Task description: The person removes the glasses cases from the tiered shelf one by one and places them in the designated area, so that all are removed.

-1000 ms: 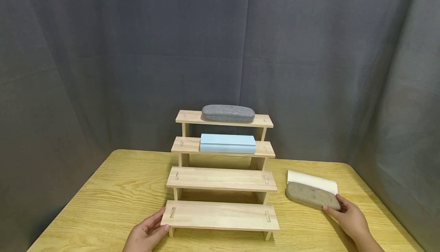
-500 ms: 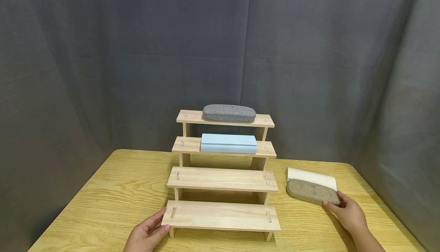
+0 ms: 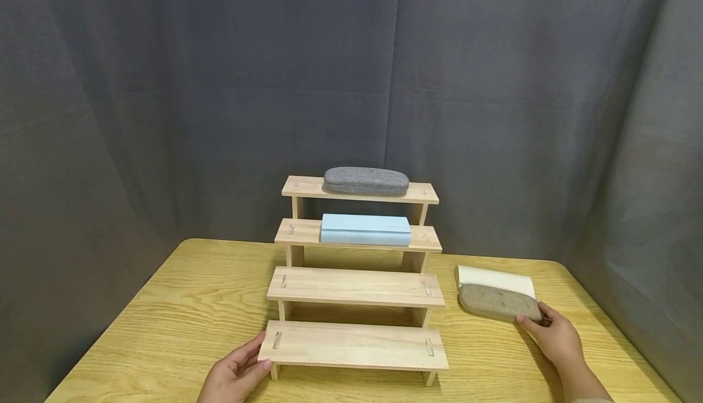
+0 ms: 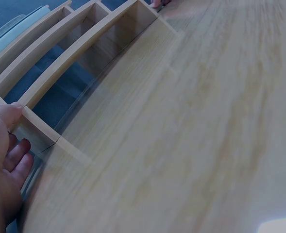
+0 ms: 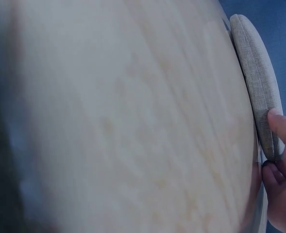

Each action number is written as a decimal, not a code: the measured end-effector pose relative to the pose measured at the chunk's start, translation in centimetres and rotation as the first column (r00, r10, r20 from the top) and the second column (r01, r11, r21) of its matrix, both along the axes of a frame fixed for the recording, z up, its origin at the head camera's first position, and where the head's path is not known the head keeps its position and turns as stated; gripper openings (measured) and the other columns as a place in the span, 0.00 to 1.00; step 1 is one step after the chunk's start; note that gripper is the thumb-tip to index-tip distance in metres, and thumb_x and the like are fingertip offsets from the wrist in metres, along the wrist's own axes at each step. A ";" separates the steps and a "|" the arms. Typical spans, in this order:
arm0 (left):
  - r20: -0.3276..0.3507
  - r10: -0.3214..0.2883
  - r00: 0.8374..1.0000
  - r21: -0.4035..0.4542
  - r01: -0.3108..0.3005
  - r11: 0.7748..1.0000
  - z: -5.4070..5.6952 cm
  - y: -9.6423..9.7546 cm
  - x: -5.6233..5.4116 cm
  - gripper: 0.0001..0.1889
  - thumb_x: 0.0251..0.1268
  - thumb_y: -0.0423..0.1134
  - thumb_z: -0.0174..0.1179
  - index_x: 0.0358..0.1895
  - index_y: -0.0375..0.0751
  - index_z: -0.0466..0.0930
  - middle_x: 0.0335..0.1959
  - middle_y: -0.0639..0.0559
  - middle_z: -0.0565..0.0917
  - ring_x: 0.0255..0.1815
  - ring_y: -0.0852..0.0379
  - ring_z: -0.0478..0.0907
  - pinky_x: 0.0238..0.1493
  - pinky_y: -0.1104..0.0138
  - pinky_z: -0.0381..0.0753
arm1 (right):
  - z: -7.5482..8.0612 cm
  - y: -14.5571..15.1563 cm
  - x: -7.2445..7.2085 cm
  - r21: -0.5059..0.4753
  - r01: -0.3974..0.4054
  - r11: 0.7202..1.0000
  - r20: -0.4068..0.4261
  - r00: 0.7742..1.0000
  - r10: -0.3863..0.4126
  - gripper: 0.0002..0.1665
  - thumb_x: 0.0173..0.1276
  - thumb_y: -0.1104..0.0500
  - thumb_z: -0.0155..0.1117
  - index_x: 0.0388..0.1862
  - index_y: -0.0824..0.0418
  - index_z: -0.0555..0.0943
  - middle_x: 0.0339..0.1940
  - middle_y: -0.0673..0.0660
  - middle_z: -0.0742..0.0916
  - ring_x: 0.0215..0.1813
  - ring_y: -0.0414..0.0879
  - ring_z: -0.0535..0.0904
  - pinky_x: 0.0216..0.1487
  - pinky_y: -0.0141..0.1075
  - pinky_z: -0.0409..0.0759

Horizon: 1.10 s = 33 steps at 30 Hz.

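Pinching, right hand [image 3: 560, 336]: thumb and fingers on the right end of the brown case [image 3: 497, 302], thumb on the near side. Case extends from the hand leftward and slightly away, long axis mostly side to side, held end nearer the person. Right hand clearly the nearer one; left is across the stand. Key relation: case sits right of the wooden stand [image 3: 351, 345], well apart, slightly askew to its boards. Can't tell if case is off the table [image 3: 165, 317]. Cream case [image 3: 494, 276] just behind, partly covered; contact unclear. Left hand [image 3: 233, 372] grips the bottom board's left end, thumb at front corner. Higher up: blue case [image 3: 365, 230] on second board from top, gray case [image 3: 365, 181] on top.
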<state>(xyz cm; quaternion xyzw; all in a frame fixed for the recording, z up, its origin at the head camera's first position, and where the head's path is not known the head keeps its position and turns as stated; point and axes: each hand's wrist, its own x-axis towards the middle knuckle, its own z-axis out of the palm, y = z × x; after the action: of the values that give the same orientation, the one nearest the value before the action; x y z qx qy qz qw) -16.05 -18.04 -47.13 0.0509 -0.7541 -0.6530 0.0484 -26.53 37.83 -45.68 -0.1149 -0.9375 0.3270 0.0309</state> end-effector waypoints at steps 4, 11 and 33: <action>0.013 0.002 1.000 0.003 -0.002 1.000 0.0 0.0 0.0 0.29 0.60 0.33 0.67 0.65 0.29 0.72 0.62 0.32 0.77 0.56 0.47 0.81 0.50 0.69 0.84 | 0.0 0.0 -0.2 0.016 -0.006 1.000 -0.006 1.000 0.006 0.54 0.71 0.37 0.56 0.74 0.78 0.52 0.65 0.80 0.71 0.64 0.74 0.67 0.64 0.63 0.67; 0.007 -0.002 1.000 -0.001 0.002 1.000 -0.1 -0.1 0.0 0.29 0.61 0.32 0.67 0.65 0.27 0.71 0.62 0.32 0.77 0.57 0.47 0.81 0.49 0.70 0.84 | -0.1 0.0 -0.4 0.027 -0.010 1.000 -0.007 1.000 0.010 0.53 0.72 0.38 0.55 0.73 0.80 0.51 0.66 0.81 0.70 0.65 0.75 0.66 0.64 0.63 0.67; -0.005 -0.003 1.000 0.027 0.003 1.000 0.1 0.0 0.1 0.29 0.61 0.31 0.67 0.65 0.27 0.71 0.63 0.32 0.77 0.55 0.52 0.82 0.50 0.72 0.83 | 1.2 -1.0 -0.2 -0.084 0.013 0.996 0.032 0.999 -0.010 0.58 0.70 0.34 0.55 0.78 0.72 0.43 0.74 0.81 0.54 0.74 0.76 0.49 0.73 0.65 0.55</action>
<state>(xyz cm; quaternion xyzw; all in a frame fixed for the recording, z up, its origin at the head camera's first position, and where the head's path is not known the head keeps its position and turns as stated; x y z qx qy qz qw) -15.99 -18.00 -47.05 0.0487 -0.7452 -0.6633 0.0486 -26.70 36.85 -44.47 -0.1266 -0.9226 0.3641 0.0132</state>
